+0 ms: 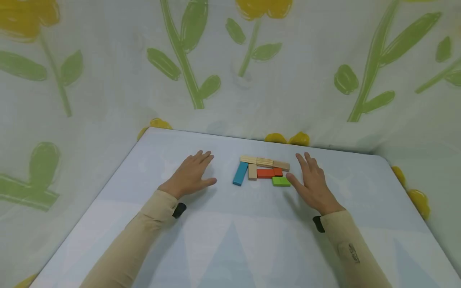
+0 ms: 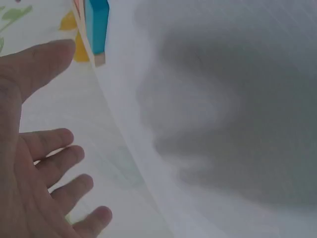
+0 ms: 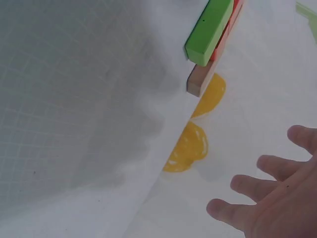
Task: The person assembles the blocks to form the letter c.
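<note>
A flat cluster of wooden blocks lies on the white table. A blue block [image 1: 240,173] slants at its left, beside an upright-lying plain block [image 1: 252,172]. Along the back runs a row of three plain wood blocks [image 1: 264,162]. Two red blocks [image 1: 265,173] lie in the middle, and a green block [image 1: 281,181] sits at the front right. My left hand [image 1: 192,174] hovers left of the blue block, fingers spread, holding nothing. My right hand [image 1: 312,183] is held over the table just right of the green block, fingers extended, also holding nothing.
The white table [image 1: 230,248] has pale blue triangle prints, and its far edge lies just behind the blocks. A curtain [image 1: 288,96] with green leaves and yellow flowers hangs behind and around it. Black wrist straps [image 1: 179,210] show at both beige sleeves [image 1: 144,228].
</note>
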A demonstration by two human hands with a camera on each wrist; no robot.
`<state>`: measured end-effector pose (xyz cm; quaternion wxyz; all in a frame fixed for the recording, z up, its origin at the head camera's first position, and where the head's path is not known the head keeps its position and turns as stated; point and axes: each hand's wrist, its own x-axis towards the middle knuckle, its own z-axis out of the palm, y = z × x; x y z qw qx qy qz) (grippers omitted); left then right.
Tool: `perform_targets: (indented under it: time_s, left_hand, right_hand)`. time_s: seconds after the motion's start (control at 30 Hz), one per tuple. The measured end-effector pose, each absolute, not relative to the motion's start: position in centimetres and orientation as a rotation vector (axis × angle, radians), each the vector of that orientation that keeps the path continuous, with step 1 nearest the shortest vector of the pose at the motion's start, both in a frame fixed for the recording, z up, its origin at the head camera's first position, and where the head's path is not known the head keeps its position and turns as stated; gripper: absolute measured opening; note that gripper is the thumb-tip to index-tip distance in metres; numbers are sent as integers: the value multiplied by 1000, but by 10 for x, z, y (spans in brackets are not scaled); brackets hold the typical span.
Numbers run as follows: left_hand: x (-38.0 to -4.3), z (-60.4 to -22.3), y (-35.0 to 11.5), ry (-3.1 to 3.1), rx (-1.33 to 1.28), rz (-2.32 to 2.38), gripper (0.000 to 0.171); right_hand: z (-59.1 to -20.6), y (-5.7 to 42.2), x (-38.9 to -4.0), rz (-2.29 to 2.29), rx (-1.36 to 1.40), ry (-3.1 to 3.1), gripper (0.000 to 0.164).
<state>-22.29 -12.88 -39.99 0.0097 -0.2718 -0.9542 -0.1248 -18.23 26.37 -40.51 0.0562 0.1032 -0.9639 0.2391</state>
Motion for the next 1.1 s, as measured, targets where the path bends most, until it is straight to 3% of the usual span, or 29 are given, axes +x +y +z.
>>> perform_targets:
  time_s: [0.43,0.67,1.1]
  left_hand:
    - [-254,-399,-77,-3036,-1242,-327,85]
    - [-261,-403,-56,-3107,-1259,-205,98]
    - [-262,-410,-48,-3171,-1251,-42,85]
  right_hand:
    - [-403,255,-187,733,385,-2940,78]
    - [-408,243,-192,739,422,-2917,73]
    - [-403,219,-215,834,428,-2882,66]
